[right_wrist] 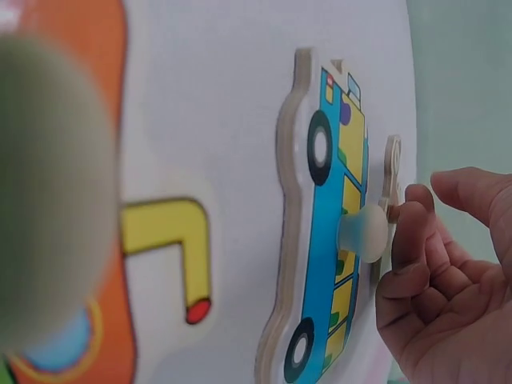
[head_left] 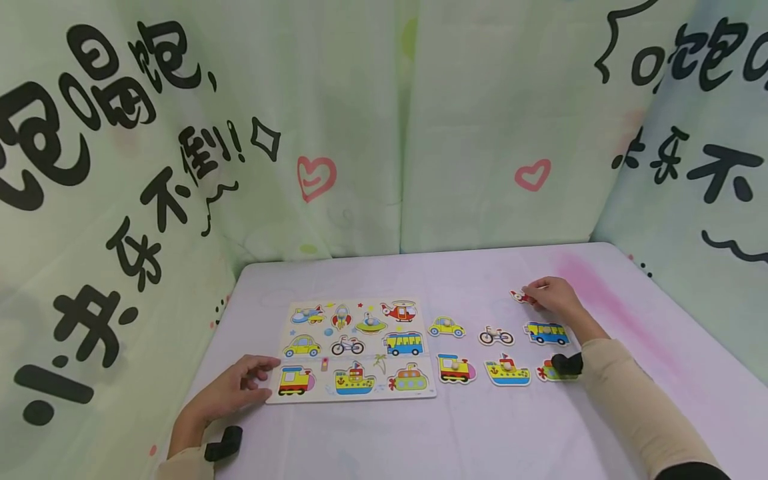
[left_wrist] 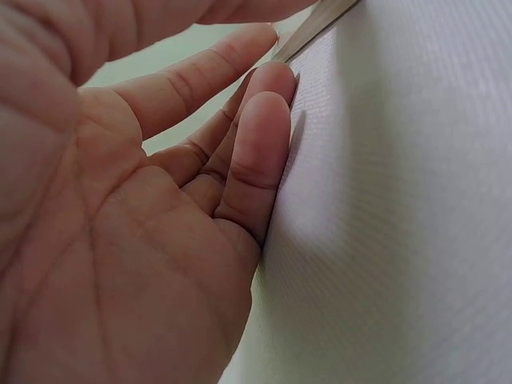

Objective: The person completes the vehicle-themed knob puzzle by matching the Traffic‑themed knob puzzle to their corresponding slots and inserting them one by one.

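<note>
My right hand (head_left: 549,295) is at the far right of the table, its thumb and fingertips together on a small red-and-white helicopter puzzle piece (head_left: 517,297), whose right part they hide. In the right wrist view this piece (right_wrist: 391,172) shows edge-on beyond the bus piece (right_wrist: 320,240), which has a pale round knob. My left hand (head_left: 234,390) rests beside the left edge of the vehicle puzzle board (head_left: 360,358), fingers loosely bent and fingertips right at that edge. Up close, the left palm (left_wrist: 120,240) faces the camera and the little finger lies along the tabletop.
Between board and right arm lie loose pieces: a yellow car (head_left: 447,327), a bicycle (head_left: 496,335), a train (head_left: 456,369), a ship (head_left: 507,371) and a submarine (head_left: 549,371), partly covered by a black wrist mount (head_left: 567,364). A printed curtain (head_left: 468,133) surrounds the table.
</note>
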`<state>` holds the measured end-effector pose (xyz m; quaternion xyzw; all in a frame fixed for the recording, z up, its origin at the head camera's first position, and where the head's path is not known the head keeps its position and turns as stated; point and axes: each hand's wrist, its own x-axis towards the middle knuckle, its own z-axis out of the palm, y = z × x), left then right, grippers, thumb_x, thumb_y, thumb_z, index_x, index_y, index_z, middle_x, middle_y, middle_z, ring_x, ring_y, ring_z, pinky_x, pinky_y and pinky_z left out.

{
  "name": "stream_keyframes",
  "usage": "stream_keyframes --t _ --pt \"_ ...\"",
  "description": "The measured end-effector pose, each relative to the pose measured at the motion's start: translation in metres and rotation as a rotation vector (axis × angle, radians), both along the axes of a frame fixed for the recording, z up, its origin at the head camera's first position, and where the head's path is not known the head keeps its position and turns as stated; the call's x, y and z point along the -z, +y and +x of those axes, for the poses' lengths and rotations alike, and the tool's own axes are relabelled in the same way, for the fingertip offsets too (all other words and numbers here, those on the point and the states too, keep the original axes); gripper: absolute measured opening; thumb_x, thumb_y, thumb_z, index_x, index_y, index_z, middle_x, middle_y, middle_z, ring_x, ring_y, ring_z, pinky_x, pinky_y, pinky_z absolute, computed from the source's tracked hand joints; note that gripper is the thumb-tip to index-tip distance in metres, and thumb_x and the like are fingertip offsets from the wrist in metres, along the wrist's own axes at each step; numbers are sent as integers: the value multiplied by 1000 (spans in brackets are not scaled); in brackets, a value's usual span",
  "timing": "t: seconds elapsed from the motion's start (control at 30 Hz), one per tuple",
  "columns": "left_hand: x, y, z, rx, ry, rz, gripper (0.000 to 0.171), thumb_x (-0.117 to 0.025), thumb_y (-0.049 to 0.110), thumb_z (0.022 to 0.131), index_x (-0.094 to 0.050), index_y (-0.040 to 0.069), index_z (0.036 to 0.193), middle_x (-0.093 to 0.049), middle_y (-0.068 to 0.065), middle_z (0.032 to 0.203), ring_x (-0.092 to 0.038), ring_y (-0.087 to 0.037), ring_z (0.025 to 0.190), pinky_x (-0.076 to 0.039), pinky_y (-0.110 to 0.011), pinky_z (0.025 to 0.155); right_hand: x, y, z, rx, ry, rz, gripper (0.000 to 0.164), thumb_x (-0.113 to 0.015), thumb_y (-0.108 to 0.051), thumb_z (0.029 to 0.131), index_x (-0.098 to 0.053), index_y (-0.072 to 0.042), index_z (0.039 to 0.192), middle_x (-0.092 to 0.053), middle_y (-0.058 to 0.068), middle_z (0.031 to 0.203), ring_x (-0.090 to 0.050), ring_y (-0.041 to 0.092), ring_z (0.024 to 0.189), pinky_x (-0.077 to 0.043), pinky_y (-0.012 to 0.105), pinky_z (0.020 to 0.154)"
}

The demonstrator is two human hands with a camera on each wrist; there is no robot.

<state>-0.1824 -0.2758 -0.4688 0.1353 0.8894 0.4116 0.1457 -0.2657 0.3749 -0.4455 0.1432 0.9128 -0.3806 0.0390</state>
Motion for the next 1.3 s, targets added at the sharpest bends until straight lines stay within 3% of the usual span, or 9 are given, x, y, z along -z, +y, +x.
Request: stream_keyframes --t 0.23,0.83,1.3 --pt "0 2 -1 -29 -13 -10 55 -79 11 87 -58 6 138 -55 -7 116 -50 -22 104 -46 -23 81 3 7 -4 2 -27 -15 46 -59 -29 102 -55 10 125 -66 11 92 -59 22 81 -48 24 68" --pt "2 1 -2 -18 3 6 56 -79 10 87 -57 3 138 -54 -6 117 -49 -22 104 -46 -22 79 4 8 -6 -31 -61 22 34 -62 -21 99 -63 10 114 -62 12 93 -55 25 83 -47 25 66" --pt "1 1 -1 -7 9 0 55 -79 11 87 -58 4 137 -54 -6 114 -50 -22 103 -46 -23 80 -1 -1 9 35 -23 -53 40 -61 -26 101 -58 7 123 -64 18 105 -57 25 87 -49 22 66"
